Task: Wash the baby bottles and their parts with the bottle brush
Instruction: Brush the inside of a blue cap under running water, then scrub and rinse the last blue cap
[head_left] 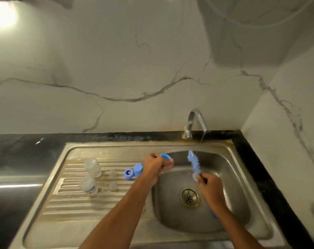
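bottle brush (193, 163) gripped by right hand (209, 187), bristles up under tap (195, 123) stream | left hand (157, 165) curled round blue ring (165, 156), over basin edge | left of it: blue caps (133, 172), two clear bottles (90, 175) on steel sink (71, 221) drainboard | black counter (18, 150), marble wall (116, 69) | brush handle mostly hidden, teats blurry

There is one view only, from a wide-angle camera worn on the person's head. It looks forward and down, from above and in front of the sink (229, 153). Both forearms enter from the bottom edge, so the camera is near them. The wall (116, 60) fills the upper half, and the tap (195, 121) stands right of the middle. The edges are bent by the lens.
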The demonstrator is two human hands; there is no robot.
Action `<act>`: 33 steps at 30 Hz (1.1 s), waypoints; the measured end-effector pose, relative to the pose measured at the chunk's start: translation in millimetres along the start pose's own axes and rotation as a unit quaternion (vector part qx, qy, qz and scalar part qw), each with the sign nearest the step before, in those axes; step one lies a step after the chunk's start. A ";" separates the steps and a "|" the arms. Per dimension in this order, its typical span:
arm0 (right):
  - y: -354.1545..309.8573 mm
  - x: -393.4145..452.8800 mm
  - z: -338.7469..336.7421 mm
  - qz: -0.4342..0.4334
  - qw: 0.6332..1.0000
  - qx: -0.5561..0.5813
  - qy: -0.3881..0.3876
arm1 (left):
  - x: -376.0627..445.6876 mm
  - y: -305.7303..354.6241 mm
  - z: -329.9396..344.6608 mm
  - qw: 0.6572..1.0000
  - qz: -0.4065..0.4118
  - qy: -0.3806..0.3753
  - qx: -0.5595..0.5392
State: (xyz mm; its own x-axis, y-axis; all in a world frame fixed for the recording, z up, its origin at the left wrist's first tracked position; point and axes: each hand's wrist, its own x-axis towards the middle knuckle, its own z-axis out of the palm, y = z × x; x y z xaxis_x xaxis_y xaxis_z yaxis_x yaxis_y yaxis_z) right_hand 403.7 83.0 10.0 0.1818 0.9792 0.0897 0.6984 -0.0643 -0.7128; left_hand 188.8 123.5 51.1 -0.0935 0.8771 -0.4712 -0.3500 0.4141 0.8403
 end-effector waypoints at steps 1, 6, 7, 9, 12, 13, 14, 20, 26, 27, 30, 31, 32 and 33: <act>-9.4 -3.2 5.3 -0.010 1.000 0.003 0.000 | -2.6 0.9 -12.4 1.000 0.004 0.006 -0.003; -35.2 -29.7 34.6 -0.018 1.000 0.017 -0.003 | -15.4 -10.9 -76.4 0.980 0.087 0.071 0.165; -37.3 -32.7 39.8 -0.014 1.000 0.013 -0.004 | -17.1 -14.2 -88.6 0.963 0.116 0.093 0.225; -41.1 -38.4 49.0 -0.010 1.000 0.006 0.000 | -22.6 -21.1 -111.3 0.932 0.168 0.103 0.304; -49.9 -48.5 58.9 -0.020 1.000 0.001 0.009 | -30.0 -33.9 -141.3 0.903 0.205 0.106 0.362; -52.4 -51.4 61.0 -0.021 1.000 -0.002 0.009 | -30.9 -38.4 -148.9 0.893 0.212 0.113 0.381; -54.4 -53.5 62.7 -0.021 1.000 -0.005 0.008 | -31.3 -42.4 -155.5 0.883 0.221 0.120 0.395; -57.9 -68.8 66.5 -0.001 1.000 -0.028 0.010 | -32.3 -66.9 -174.2 0.844 0.202 0.148 0.475; -55.4 -76.1 62.1 0.020 0.999 -0.043 0.012 | -31.6 -78.1 -178.7 0.832 0.193 0.143 0.500; -55.5 -77.1 61.0 0.021 0.999 -0.046 0.012 | -30.8 -79.3 -179.2 0.829 0.192 0.142 0.505; -55.9 -79.9 58.6 0.022 0.999 -0.047 0.009 | -27.8 -82.0 -179.9 0.828 0.192 0.139 0.507; -55.6 -80.3 58.1 0.022 0.999 -0.049 0.008 | -27.5 -82.3 -179.1 0.829 0.193 0.140 0.506; -55.1 -80.6 57.8 0.023 0.998 -0.050 0.007 | -27.6 -82.3 -178.5 0.831 0.192 0.140 0.504; -55.9 -80.9 56.8 0.025 0.998 -0.051 0.006 | -27.5 -82.4 -177.8 0.833 0.191 0.141 0.501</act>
State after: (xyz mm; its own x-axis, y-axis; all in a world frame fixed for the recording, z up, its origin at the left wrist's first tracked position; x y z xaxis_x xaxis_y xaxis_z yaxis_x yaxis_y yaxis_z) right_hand 310.6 18.4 3.1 0.2259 0.9720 0.0642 0.7546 -0.1329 -0.6426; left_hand 54.5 22.0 -52.8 -0.2837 0.9579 -0.0446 0.6944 0.2374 0.6793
